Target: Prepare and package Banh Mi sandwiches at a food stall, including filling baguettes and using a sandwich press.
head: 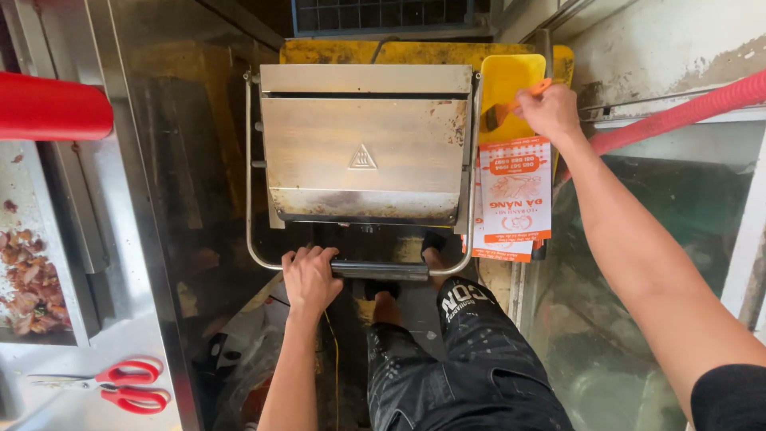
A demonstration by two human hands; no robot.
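Note:
My left hand [309, 277] grips the black handle bar [381, 270] at the front of a stainless steel press grill [363, 152], whose lid is down. My right hand [549, 109] reaches to the far right of the grill and holds an orange tool handle [517, 104] against a yellow plastic scoop-shaped holder [503, 88]. Just below that hand hang orange-and-white paper bags [515, 195]. My legs in black printed shorts [471, 351] show below the grill.
Red-handled scissors [120, 385] lie on a steel counter [72, 375] at lower left. A tray of chopped grilled meat [28, 279] sits at the left edge. A red cylinder [52, 108] juts in upper left. A red hose [686, 112] runs along the right, above a glass pane [678, 207].

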